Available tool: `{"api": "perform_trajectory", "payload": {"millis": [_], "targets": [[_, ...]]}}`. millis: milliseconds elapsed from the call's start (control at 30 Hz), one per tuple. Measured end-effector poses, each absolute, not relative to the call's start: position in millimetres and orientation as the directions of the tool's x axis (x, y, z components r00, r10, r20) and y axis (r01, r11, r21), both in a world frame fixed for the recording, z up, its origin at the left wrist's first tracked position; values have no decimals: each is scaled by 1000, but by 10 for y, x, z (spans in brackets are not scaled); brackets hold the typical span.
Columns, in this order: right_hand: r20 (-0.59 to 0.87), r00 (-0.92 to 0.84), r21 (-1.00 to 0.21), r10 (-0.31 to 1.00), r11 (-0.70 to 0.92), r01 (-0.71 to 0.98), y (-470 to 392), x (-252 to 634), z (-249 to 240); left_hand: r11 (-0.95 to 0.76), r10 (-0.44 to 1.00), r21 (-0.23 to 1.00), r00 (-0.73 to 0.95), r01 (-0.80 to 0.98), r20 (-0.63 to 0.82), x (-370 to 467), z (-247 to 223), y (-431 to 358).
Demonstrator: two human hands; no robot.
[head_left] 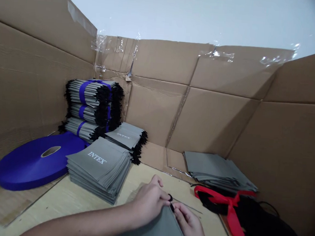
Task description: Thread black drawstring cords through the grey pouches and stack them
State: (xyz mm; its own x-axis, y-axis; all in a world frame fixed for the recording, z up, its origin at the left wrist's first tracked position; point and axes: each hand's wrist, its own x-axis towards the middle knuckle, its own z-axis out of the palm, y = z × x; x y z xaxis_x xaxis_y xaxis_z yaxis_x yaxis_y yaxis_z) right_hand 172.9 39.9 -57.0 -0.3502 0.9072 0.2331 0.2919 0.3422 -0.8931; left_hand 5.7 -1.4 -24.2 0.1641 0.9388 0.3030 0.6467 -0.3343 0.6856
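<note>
A grey pouch [154,230] with white lettering lies at the bottom centre, its lower part cut off by the frame edge. At its top corner a short black cord [170,198] shows between my hands. My left hand [149,201] reaches in from the left, fingers closed in a pinch on the cord. My right hand [189,222] is on the other side of the corner, thumb and fingers pinched on the cord where it meets the pouch. The fingers partly hide how the cord runs. A thin dark strand [188,206], cord or wire, extends rightward behind my right hand.
Left of my hands stands a stack of grey INTEX pouches [96,160]; behind it are corded pouches [126,133] and strapped bundles [87,90]. A blue ribbon roll [25,162] lies far left. Rightward are flat grey pouches [216,168] and black cords [269,221] tied with red ribbon [233,211]. Cardboard walls [162,60] surround the table.
</note>
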Motion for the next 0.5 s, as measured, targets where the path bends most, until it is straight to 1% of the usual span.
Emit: {"api": "perform_trajectory", "payload": {"millis": [67, 133, 200, 233, 267, 333, 433, 500], "targets": [[156, -317, -940, 935, 239, 244, 377, 1713, -578, -388, 918, 525, 264, 757, 297, 36, -248, -56], [108, -320, -958, 941, 185, 221, 360, 1716, -591, -444, 889, 383, 345, 810, 300, 54, -260, -99], [94, -329, -965, 940, 167, 202, 352, 1731, -606, -484, 861, 283, 394, 828, 321, 96, -268, -137], [90, -331, -969, 939, 159, 187, 350, 1738, -615, -495, 851, 257, 404, 830, 336, 117, -267, -152], [86, -331, -975, 940, 148, 165, 348, 1741, -625, -501, 845, 247, 405, 830, 350, 135, -262, -164], [79, -327, -989, 942, 116, 96, 346, 1731, -644, -499, 842, 274, 386, 822, 377, 152, -241, -175], [35, -353, -999, 935, 29, -24, 348, 1686, -651, -527, 835, 383, 378, 759, 399, 135, -197, -167], [-8, -371, -994, 929, -46, -94, 329, 1663, -627, -540, 836, 489, 368, 686, 407, 119, -180, -150]]}}
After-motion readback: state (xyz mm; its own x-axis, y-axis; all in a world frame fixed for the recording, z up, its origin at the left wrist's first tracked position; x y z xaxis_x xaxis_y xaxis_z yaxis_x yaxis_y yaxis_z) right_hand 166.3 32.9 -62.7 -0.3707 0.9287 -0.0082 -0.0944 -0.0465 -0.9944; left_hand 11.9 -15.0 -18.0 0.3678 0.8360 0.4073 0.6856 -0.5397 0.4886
